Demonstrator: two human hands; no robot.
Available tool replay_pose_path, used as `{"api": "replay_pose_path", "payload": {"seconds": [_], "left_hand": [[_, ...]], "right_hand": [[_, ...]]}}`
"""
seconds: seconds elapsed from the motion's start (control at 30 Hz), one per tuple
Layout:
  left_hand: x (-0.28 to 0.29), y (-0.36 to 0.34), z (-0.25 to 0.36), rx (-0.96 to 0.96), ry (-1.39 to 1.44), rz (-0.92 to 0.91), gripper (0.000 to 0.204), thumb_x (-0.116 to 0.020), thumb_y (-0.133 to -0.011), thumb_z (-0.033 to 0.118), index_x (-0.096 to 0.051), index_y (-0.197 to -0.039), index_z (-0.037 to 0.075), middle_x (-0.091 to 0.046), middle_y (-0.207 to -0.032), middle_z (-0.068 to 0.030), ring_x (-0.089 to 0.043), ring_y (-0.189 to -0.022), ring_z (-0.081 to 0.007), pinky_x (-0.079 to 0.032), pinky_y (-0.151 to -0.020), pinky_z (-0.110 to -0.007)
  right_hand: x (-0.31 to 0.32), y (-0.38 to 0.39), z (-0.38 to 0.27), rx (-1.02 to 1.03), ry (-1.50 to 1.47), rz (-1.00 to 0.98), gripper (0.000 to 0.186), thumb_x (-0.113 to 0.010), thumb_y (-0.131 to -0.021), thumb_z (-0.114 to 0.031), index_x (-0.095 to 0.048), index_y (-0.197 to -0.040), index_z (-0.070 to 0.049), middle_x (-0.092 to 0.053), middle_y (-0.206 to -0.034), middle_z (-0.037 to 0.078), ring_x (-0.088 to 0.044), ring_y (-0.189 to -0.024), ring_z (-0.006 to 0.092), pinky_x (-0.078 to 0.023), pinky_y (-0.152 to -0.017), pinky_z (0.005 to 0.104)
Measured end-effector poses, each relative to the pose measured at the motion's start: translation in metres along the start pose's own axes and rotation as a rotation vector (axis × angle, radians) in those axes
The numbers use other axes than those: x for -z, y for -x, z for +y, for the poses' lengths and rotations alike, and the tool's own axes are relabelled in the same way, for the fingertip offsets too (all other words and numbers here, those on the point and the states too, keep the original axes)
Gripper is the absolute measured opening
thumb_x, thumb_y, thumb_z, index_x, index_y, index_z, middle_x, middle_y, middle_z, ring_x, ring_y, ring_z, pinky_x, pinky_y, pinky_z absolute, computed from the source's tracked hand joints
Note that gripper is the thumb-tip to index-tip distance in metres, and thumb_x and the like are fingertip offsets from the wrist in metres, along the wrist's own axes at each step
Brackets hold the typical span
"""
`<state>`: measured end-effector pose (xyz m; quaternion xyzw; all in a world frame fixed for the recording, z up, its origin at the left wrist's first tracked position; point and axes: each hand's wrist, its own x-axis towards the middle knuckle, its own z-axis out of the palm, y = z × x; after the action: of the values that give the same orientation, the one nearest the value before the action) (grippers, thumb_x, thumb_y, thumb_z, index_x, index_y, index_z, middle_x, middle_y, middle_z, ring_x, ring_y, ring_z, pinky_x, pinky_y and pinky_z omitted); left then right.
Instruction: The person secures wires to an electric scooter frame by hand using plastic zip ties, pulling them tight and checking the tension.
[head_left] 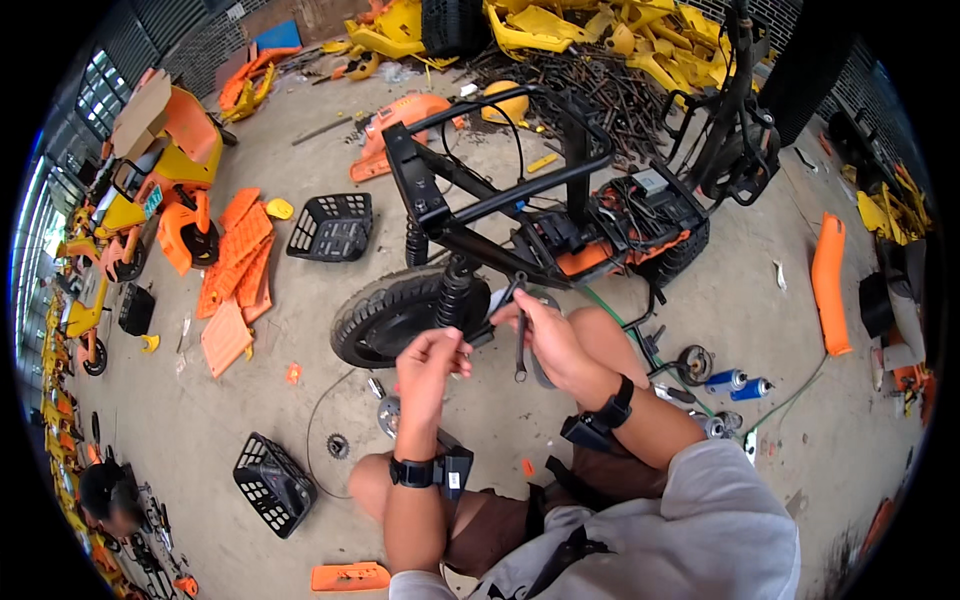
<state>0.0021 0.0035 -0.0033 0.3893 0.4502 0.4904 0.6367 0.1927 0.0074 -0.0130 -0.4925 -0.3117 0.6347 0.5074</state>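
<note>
I sit in front of a stripped scooter frame (425,200) of black tubing. Its rear wheel (365,325) and black coil shock absorber (455,292) are close ahead of my hands. My right hand (545,335) is closed round a dark metal wrench (520,340), whose ring end points up beside the wheel. To the left, my left hand (432,365) has its fingers curled together just below the shock absorber. Whether something small lies between those fingertips, I cannot make out. A dark part at the wheel hub shows between the two hands.
Black baskets (332,228) (272,485) lie on the left, past a small sprocket (338,446). Blue spray cans (726,381) and a green hose (800,392) are at my right. Orange panels (238,255), a scrap metal heap (575,95) and yellow body parts (540,30) lie farther off.
</note>
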Motion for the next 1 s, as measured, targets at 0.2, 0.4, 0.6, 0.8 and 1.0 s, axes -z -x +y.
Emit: {"api": "replay_pose_path", "payload": {"seconds": [0.2,0.4,0.6,0.8,1.0], "left_hand": [[0.003,0.003,0.000,0.080,0.112,-0.075,0.015,-0.055,-0.095,0.007,-0.059,-0.107,0.000,-0.064,-0.084,-0.0095,-0.060,-0.065,-0.0159,-0.049,-0.056,-0.029],[-0.004,0.008,0.010,0.276,0.214,-0.170,0.029,-0.049,-0.103,0.027,-0.057,-0.101,0.000,-0.046,-0.079,-0.0017,-0.045,-0.062,-0.0121,-0.038,-0.050,-0.028],[-0.002,0.007,0.008,0.184,0.094,-0.207,0.027,-0.049,-0.105,0.028,-0.054,-0.100,0.002,-0.039,-0.069,0.0044,-0.035,-0.055,-0.0052,-0.031,-0.047,-0.023],[-0.007,0.005,0.006,-0.011,0.100,-0.127,0.016,-0.050,-0.105,0.023,-0.051,-0.099,0.007,-0.040,-0.066,0.0043,-0.033,-0.054,-0.0041,-0.027,-0.046,-0.021],[0.012,0.008,0.009,-0.066,0.211,-0.309,0.016,-0.049,-0.105,0.022,-0.052,-0.109,0.007,-0.040,-0.065,0.0026,-0.032,-0.054,-0.0062,-0.028,-0.049,-0.023]], "right_hand": [[-0.001,0.013,-0.012,-0.106,-0.141,-0.098,0.040,-0.052,-0.101,-0.041,-0.066,-0.093,-0.005,-0.050,-0.071,-0.003,-0.041,-0.056,0.0047,-0.031,-0.051,0.0209],[-0.002,0.013,-0.015,-0.070,-0.208,-0.025,0.036,-0.052,-0.102,-0.036,-0.065,-0.100,-0.002,-0.057,-0.076,0.000,-0.049,-0.059,0.0054,-0.037,-0.052,0.0214],[0.001,0.011,-0.013,-0.046,-0.195,-0.075,0.037,-0.053,-0.101,-0.033,-0.065,-0.111,0.001,-0.063,-0.084,0.004,-0.052,-0.060,0.0061,-0.040,-0.052,0.0214],[0.002,0.017,-0.018,-0.061,-0.283,-0.259,0.048,-0.052,-0.098,-0.037,-0.062,-0.117,0.006,-0.065,-0.094,0.010,-0.057,-0.078,0.0143,-0.046,-0.071,0.0272],[0.020,0.030,-0.056,-0.247,-0.365,-0.668,0.058,-0.045,-0.101,-0.038,-0.049,-0.139,0.007,-0.068,-0.110,0.017,-0.059,-0.087,0.0169,-0.047,-0.082,0.0292]]}}
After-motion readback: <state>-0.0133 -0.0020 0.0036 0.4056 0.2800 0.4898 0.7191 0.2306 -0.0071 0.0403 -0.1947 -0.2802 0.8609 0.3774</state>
